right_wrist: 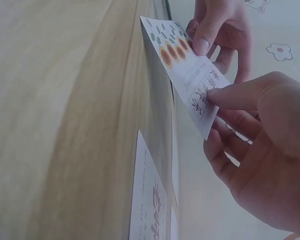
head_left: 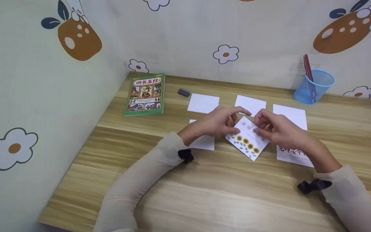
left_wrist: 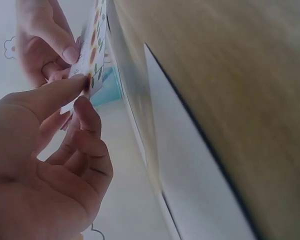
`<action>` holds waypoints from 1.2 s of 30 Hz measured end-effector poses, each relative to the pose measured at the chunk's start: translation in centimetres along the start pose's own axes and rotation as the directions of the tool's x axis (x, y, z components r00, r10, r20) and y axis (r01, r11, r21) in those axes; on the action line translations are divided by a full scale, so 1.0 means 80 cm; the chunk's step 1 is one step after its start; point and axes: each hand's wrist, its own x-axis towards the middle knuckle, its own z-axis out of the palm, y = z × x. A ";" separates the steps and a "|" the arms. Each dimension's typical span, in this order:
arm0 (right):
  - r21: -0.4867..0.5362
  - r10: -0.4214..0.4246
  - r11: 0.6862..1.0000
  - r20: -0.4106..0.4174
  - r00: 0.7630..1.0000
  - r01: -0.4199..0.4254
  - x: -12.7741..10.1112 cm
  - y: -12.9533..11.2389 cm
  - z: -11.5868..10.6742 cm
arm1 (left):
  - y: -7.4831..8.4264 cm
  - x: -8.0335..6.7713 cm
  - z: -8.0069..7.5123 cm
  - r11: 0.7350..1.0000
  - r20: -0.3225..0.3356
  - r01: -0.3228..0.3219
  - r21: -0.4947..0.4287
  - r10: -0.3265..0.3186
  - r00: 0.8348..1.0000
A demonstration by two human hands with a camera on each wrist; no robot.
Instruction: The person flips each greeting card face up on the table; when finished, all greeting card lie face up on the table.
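A white card printed with sunflowers and writing (head_left: 248, 141) is held tilted above the table between both hands. My left hand (head_left: 219, 120) pinches its left edge, thumb on the printed face and fingers behind. On the opposite side my right hand (head_left: 277, 129) pinches the card too, its thumb over the lettering in the right wrist view. Under the right forearm lies another card with dark red writing (head_left: 293, 156). A blank white card (head_left: 204, 141) sits partly hidden below the left hand.
Behind the hands lie three blank white cards, at left (head_left: 204, 103), middle (head_left: 251, 103) and right (head_left: 291, 116). A green-edged book (head_left: 145, 95) and a dark pen cap-like piece (head_left: 183, 92) are at the back left. At the back right stands a blue mesh cup (head_left: 304, 93) holding pens.
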 end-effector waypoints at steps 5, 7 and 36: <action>-0.050 0.068 0.996 -0.002 0.998 -0.068 -0.001 -0.002 -0.003 | 0.000 -0.001 -0.002 0.996 -0.005 0.052 0.071 -0.051 0.999; -0.088 0.098 0.991 0.013 0.995 -0.096 -0.002 -0.002 -0.004 | -0.002 -0.001 -0.002 0.992 -0.016 0.079 0.094 -0.078 0.997; -0.245 0.139 0.964 0.155 0.978 -0.098 -0.008 0.008 -0.009 | -0.005 -0.005 0.002 0.962 0.115 0.078 0.261 -0.112 0.987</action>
